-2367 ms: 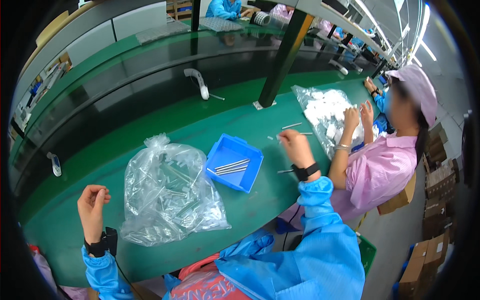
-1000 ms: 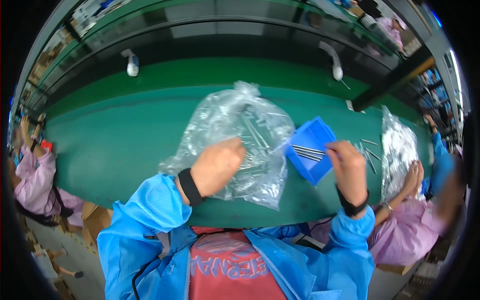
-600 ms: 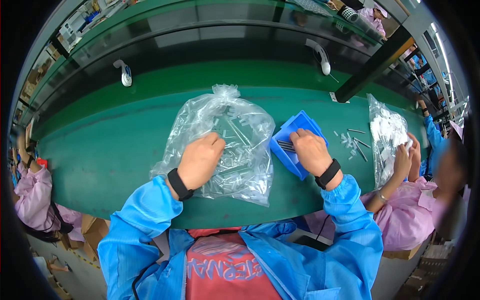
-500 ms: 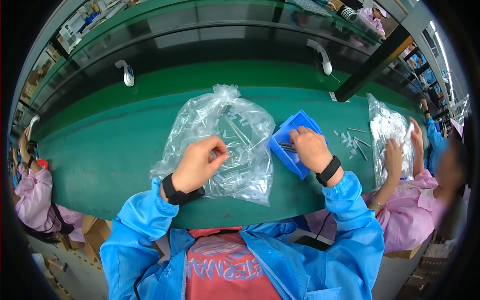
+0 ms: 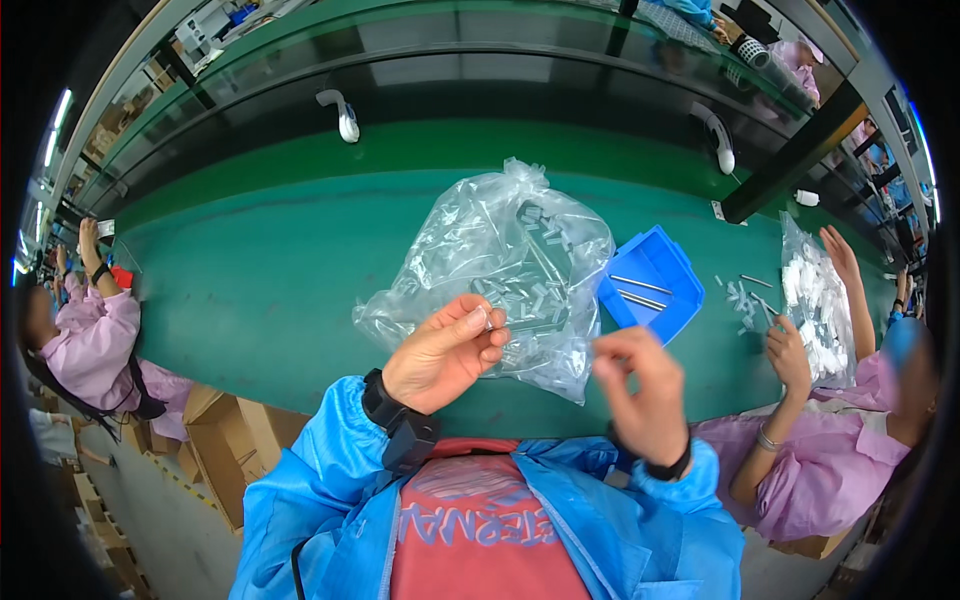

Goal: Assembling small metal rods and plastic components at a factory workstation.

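Note:
My left hand (image 5: 440, 352) is closed in a pinch, palm partly turned up, over the near side of the clear plastic bag. Between thumb and fingers shows a small clear tube (image 5: 488, 318), like the short pieces in the bag. The gathered clear bag (image 5: 440, 255) lies on the green table and holds many short clear tubes (image 5: 525, 300). My right hand (image 5: 648, 390), slightly blurred, is above the table's near side, thumb and forefinger apart, with nothing visible between them. Just beyond it sits a blue tray (image 5: 680, 285) with several metal rods (image 5: 640, 300) inside.
Loose clear tubes (image 5: 742, 305) and metal rods (image 5: 757, 281) lie right of the tray. Another person's hand (image 5: 790, 355) is there, beside a bag of white parts (image 5: 815, 300). A dark post (image 5: 795, 150) rises beyond. Another person (image 5: 95, 330) sits far left.
My right hand has left the blue tray and moved back toward me. My left hand has turned, showing the small clear piece in its pinch. The whole view has shifted.

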A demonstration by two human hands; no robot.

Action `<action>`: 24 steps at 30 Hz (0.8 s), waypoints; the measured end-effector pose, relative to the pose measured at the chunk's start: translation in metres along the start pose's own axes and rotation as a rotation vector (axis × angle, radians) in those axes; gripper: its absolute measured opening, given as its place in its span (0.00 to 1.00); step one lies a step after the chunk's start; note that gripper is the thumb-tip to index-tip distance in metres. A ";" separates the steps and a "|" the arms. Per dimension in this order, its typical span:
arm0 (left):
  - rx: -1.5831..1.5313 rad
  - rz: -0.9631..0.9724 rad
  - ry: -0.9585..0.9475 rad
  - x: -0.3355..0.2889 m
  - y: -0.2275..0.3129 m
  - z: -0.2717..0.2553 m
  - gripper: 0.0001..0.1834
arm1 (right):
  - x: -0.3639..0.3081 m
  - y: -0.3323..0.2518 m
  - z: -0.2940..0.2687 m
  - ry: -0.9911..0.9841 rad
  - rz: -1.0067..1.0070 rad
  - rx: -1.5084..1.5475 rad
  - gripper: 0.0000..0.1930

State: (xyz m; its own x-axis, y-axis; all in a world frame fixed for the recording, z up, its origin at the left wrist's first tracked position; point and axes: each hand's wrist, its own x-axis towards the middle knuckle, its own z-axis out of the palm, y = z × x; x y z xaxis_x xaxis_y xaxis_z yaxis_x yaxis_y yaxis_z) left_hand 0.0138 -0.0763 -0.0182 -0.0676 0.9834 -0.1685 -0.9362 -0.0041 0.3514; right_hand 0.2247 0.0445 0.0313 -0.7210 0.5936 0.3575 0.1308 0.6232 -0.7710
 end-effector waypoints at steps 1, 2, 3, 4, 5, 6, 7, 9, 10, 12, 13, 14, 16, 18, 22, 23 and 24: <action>-0.016 0.002 0.001 0.000 -0.004 -0.001 0.03 | -0.008 -0.006 0.012 -0.017 -0.003 0.039 0.08; -0.031 0.004 0.002 0.001 -0.007 -0.002 0.03 | -0.013 -0.010 0.023 -0.033 -0.007 0.078 0.09; -0.047 0.009 0.007 0.000 -0.011 -0.003 0.02 | -0.017 -0.010 0.034 -0.036 -0.012 0.107 0.09; -0.016 0.014 0.024 -0.002 -0.014 -0.001 0.04 | -0.020 -0.011 0.041 -0.034 0.000 0.128 0.09; 0.015 0.019 0.041 -0.003 -0.016 0.000 0.05 | -0.022 -0.011 0.047 -0.030 0.013 0.148 0.09; 0.046 0.028 0.056 -0.005 -0.018 0.002 0.06 | -0.024 -0.012 0.051 -0.029 0.022 0.168 0.09; 0.057 0.031 0.064 -0.006 -0.020 0.002 0.06 | -0.025 -0.012 0.053 -0.023 0.011 0.165 0.09; 0.076 0.037 0.076 -0.008 -0.022 0.001 0.07 | -0.027 -0.013 0.055 -0.019 0.008 0.161 0.09; 0.080 0.038 0.068 -0.009 -0.023 0.000 0.07 | -0.027 -0.013 0.055 -0.017 0.006 0.157 0.09; 0.085 0.040 0.052 -0.010 -0.025 -0.001 0.07 | -0.029 -0.013 0.055 -0.013 0.004 0.142 0.09; 0.089 0.041 0.048 -0.010 -0.026 0.000 0.07 | -0.029 -0.013 0.054 -0.010 0.004 0.134 0.09; 0.093 0.043 0.045 -0.010 -0.027 0.001 0.07 | -0.029 -0.014 0.054 -0.008 0.007 0.134 0.09; 0.088 0.056 0.038 -0.011 -0.028 0.001 0.05 | -0.030 -0.015 0.054 -0.001 0.014 0.136 0.09; 0.070 0.077 0.029 -0.012 -0.030 -0.002 0.03 | -0.031 -0.014 0.055 0.011 -0.011 0.124 0.08; 0.284 0.255 0.020 -0.013 -0.032 -0.003 0.06 | -0.033 -0.014 0.056 0.039 -0.040 0.080 0.09; 0.341 0.295 0.031 -0.013 -0.032 -0.002 0.07 | -0.033 -0.015 0.056 0.043 -0.049 0.057 0.09; 0.399 0.336 0.044 -0.014 -0.032 -0.001 0.07 | -0.033 -0.016 0.056 0.046 -0.059 0.036 0.09</action>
State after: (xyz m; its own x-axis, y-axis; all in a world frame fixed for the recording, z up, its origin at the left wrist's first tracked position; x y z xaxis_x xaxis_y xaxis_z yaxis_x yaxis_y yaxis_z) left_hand 0.0449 -0.0897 -0.0279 -0.3643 0.9310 -0.0217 -0.6568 -0.2403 0.7147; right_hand 0.2088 -0.0134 0.0021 -0.6949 0.5794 0.4259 0.0638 0.6396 -0.7661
